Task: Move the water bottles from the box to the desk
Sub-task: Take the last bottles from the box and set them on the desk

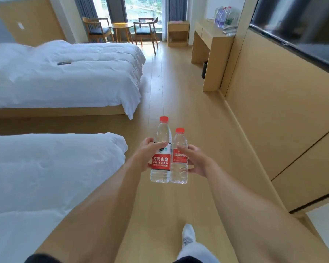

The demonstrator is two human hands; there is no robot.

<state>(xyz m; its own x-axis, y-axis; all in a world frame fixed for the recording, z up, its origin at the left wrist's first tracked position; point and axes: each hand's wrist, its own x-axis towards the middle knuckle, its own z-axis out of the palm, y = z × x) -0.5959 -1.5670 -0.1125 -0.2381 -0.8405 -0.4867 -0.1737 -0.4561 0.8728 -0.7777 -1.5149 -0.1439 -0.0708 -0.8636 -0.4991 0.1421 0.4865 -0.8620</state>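
I stand on a pale wooden floor (179, 103) that runs ahead between two beds and a wall of light wood panels. The near bed (46, 168) and the far bed (65, 76) both lie to my left under white duvets, and a small dark object (64, 63) rests on the far one. At the end of the room a window with grey curtains stands behind a small round table (121, 26) flanked by two wooden armchairs, with a low wooden cabinet (178, 33) just right of them. Along the right wall is the bench (211, 40), well ahead of me, and on its far end a cluster of bottles (223, 16) stands close together, too blurred to count. A dark screen (300, 25) hangs on the wall to my right. Both my arms reach forward. My left hand (147, 154) is wrapped round the taller bottle (160, 150), clear plastic with a red cap and a red label. My right hand (196, 160) grips the shorter bottle (179, 158), also clear with a red cap and red label. The two bottles are upright, side by side and touching, held in the air above the floor. My foot in a white sock (188, 238) shows below.
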